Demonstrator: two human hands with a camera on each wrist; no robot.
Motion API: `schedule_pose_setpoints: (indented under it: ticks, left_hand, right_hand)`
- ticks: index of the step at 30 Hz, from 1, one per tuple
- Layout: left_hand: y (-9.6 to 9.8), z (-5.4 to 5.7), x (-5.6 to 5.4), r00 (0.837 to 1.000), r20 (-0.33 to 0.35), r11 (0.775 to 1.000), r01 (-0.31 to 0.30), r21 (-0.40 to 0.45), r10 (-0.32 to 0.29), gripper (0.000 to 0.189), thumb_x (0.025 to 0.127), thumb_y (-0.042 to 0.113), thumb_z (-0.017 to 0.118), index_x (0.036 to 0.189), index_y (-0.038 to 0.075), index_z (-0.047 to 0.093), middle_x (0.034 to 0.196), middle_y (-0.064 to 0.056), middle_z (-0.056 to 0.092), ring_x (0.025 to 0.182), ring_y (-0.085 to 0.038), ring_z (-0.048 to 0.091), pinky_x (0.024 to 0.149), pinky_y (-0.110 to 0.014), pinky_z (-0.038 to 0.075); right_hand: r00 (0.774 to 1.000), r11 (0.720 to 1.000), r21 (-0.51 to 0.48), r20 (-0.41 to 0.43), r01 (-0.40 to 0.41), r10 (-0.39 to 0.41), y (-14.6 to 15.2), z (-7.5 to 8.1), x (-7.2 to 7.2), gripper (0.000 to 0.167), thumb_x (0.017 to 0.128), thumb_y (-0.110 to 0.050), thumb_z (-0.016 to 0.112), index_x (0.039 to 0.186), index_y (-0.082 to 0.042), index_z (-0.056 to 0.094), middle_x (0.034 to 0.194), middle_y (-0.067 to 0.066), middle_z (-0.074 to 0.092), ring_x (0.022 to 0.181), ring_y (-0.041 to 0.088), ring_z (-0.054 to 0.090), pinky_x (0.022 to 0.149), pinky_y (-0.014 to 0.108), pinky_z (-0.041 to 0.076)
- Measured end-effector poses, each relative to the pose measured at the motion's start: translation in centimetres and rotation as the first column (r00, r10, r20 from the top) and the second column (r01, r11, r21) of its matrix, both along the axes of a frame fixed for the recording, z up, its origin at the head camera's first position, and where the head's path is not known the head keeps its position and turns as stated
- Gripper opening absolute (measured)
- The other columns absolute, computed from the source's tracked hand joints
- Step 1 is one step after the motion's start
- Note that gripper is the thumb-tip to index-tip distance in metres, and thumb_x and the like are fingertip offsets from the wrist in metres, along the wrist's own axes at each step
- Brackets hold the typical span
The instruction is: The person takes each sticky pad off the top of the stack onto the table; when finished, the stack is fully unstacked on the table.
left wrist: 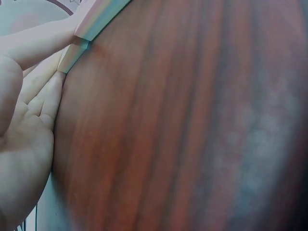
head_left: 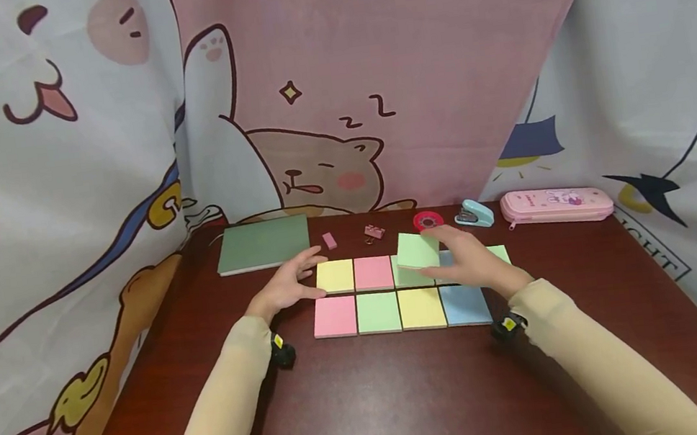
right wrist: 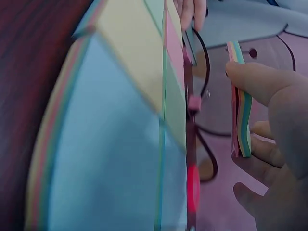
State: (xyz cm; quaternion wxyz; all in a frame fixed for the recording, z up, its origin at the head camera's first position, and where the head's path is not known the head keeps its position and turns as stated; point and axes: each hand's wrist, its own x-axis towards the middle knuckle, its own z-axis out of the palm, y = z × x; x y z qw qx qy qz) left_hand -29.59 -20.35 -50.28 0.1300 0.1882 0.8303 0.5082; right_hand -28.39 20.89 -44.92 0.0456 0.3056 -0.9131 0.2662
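Note:
Two rows of sticky note pads lie on the table. The front row runs pink (head_left: 335, 317), green (head_left: 378, 313), yellow (head_left: 421, 308), blue (head_left: 466, 304). My right hand (head_left: 473, 260) pinches a green-topped sticky note pad (head_left: 418, 250) between thumb and fingers, raised over the back row. Its layered coloured edge (right wrist: 244, 122) shows in the right wrist view. Beneath it, another green pad (head_left: 405, 281) is partly covered. At the left end, my left hand (head_left: 285, 283) is spread beside the back row's yellow pad (head_left: 335, 277), thumb and fingertips right at its edge. A pink pad (head_left: 373, 273) follows.
Along the back stand a green notebook (head_left: 263, 244), a small pink block (head_left: 330, 241), pink binder clips (head_left: 374, 232), a round red item (head_left: 429, 220), a light blue stapler (head_left: 474, 213) and a pink pencil case (head_left: 557, 206). Patterned cloth (head_left: 433, 55) hangs behind the table.

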Motion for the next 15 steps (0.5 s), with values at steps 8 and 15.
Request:
schedule_pose_setpoints:
  ticks: [8,15]
  left_hand:
    - [0.0,0.2,0.0,1.000,-0.006,1.000,0.010,-0.006,-0.010,0.097,0.088,0.005,0.085,0.167,0.012,0.029,0.159,-0.008,0.051,0.150,-0.036,0.042,0.123,-0.050,0.034]
    - [0.1,0.2,0.1,1.000,-0.015,1.000,0.007,-0.019,-0.007,0.098,0.088,0.007,0.086,0.167,0.011,0.029,0.159,-0.008,0.051,0.150,-0.037,0.043,0.123,-0.051,0.034]
  right_hand:
    - [0.998,0.999,0.014,-0.044,0.042,-0.041,5.8,0.0,2.5,0.079,0.084,-0.039,0.090,0.146,-0.002,0.056,0.143,0.016,0.061,0.132,0.034,0.058,0.108,0.058,0.048]
    - [0.994,0.995,0.045,-0.071,0.088,-0.085,9.1,-0.4,4.6,0.080,0.083,-0.040,0.091,0.145,-0.002,0.057,0.139,0.012,0.064,0.120,0.028,0.061,0.097,0.056,0.054]
